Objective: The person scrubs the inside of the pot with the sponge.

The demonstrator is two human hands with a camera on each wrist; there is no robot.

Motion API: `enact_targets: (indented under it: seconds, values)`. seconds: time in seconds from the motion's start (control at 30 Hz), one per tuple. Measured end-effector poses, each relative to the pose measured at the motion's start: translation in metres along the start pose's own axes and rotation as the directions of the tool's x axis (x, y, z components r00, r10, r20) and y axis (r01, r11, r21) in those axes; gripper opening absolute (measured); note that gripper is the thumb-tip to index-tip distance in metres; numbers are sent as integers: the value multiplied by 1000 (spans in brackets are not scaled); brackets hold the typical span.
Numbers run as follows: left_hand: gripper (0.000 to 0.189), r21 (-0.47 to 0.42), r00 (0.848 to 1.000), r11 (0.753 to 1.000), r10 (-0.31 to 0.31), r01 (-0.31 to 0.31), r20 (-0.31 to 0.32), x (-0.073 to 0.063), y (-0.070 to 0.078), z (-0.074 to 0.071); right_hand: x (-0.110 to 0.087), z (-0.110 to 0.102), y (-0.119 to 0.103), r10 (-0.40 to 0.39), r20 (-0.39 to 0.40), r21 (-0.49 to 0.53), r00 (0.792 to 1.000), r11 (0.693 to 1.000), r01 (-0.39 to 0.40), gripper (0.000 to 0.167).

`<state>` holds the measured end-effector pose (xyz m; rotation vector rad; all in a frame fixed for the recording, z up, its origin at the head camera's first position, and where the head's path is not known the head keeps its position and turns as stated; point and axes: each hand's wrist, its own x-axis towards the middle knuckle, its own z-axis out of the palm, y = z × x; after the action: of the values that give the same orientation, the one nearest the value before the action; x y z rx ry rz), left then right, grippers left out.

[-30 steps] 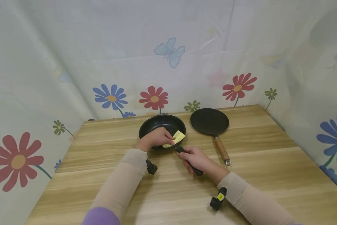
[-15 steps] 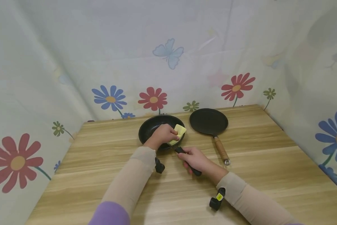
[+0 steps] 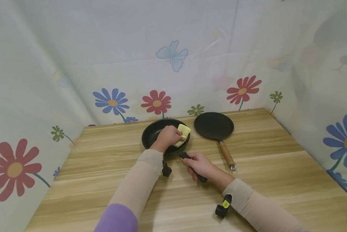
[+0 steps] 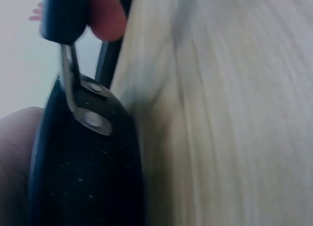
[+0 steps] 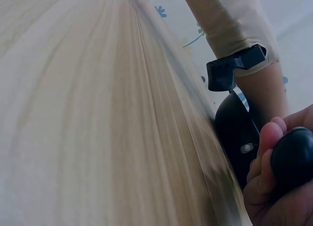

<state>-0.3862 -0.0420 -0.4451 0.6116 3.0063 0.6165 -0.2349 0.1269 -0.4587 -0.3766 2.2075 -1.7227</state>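
Note:
A black frying pan (image 3: 153, 132) with a deep bowl stands on the wooden table. My left hand (image 3: 169, 135) reaches into it and pinches a pale yellow cloth (image 3: 185, 130) against the inner right wall. My right hand (image 3: 201, 163) grips the pan's black handle (image 3: 184, 155), its fingers wrapped round it. In the left wrist view the outside of the pan (image 4: 88, 167) shows, with the riveted handle bracket above; the cloth is hidden there. The right wrist view has the handle's end (image 5: 294, 155) within the curled fingers of the right hand (image 5: 266, 187).
A flat black griddle pan (image 3: 214, 125) with a wooden handle (image 3: 227, 154) lies to the right of the frying pan. The table (image 3: 104, 167) backs onto a hanging sheet (image 3: 127, 64) printed with flowers. Black cameras sit on both wrists.
The left hand has moved the cloth up and right along the pan's inner wall, from near the handle toward the right rim. The right hand keeps its grip, and the pan stays about where it was.

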Motion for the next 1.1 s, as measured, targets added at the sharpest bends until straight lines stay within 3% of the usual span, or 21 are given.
enact_targets:
  seconds: [0.13, 0.37, 0.47, 0.57, 0.87, 1.1]
  values:
    - [21, 75, 998, 996, 52, -50, -29, 4, -3, 2, 1, 1, 0, -7, -5, 2, 1000, 1000, 7, 29]
    - [23, 120, 996, 992, 35, -25, -84, 9, -4, 2, 1, 2, 2, -17, 7, 24, 1000, 1000, 16, 29]
    - [32, 179, 995, 983, 51, -35, -84, 9, -2, 0, 0, 3, 1, -4, 6, 43, 1000, 999, 4, 30]
    - [29, 242, 994, 970, 62, -39, -88, 9, 0, -2, -1, 3, 1, 0, -9, 52, 1000, 999, 0, 30]
    - [22, 274, 993, 957, -77, 99, -89, 16, -8, 0, 0, 6, 6, 7, -44, 76, 999, 997, -3, 28]
    - [25, 328, 988, 935, -103, 137, -119, 18, -20, -1, -1, 6, 5, 10, -58, 81, 998, 997, -5, 29]
